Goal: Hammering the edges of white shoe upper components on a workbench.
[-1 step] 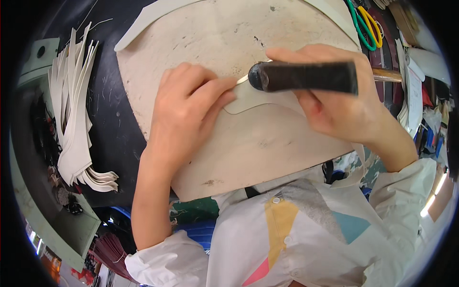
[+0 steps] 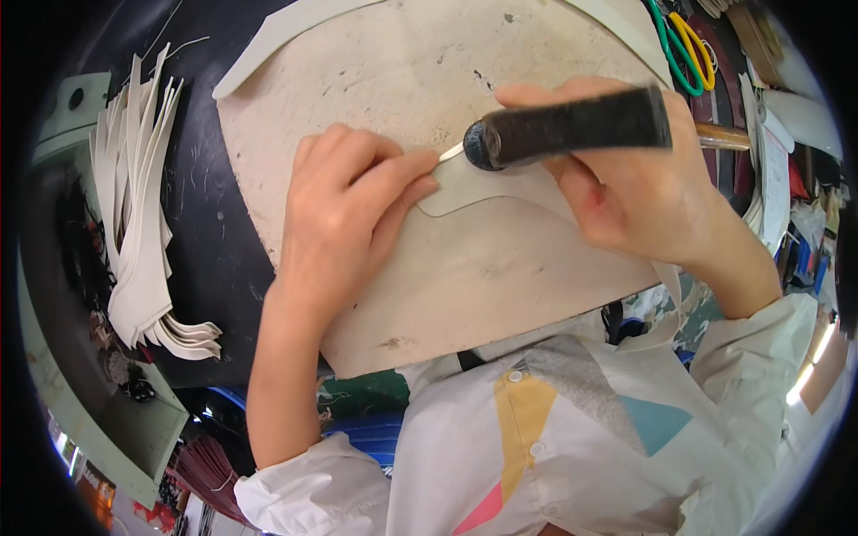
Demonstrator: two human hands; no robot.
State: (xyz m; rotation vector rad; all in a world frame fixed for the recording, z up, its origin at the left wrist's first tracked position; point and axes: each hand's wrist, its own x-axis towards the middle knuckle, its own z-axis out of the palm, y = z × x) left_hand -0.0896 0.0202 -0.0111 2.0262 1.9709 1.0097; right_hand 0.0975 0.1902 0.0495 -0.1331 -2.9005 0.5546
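The right grip (image 2: 639, 192) holds a hammer (image 2: 581, 128), now tilted differently, apparently mid-tap beside the left grip (image 2: 344, 196), which pinches a pale strip (image 2: 469, 187).

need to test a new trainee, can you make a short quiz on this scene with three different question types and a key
1. Multiple choice: which hand holds the dark, round-ended tool? A) left B) right

2. True or false: the fingers of the left hand touch the pale flat piece lying on the board.

3. Fill in the blank: the bundle of pale strips lies to the ____ of the board in the picture.

Key
1: B, the right hand
2: true
3: left
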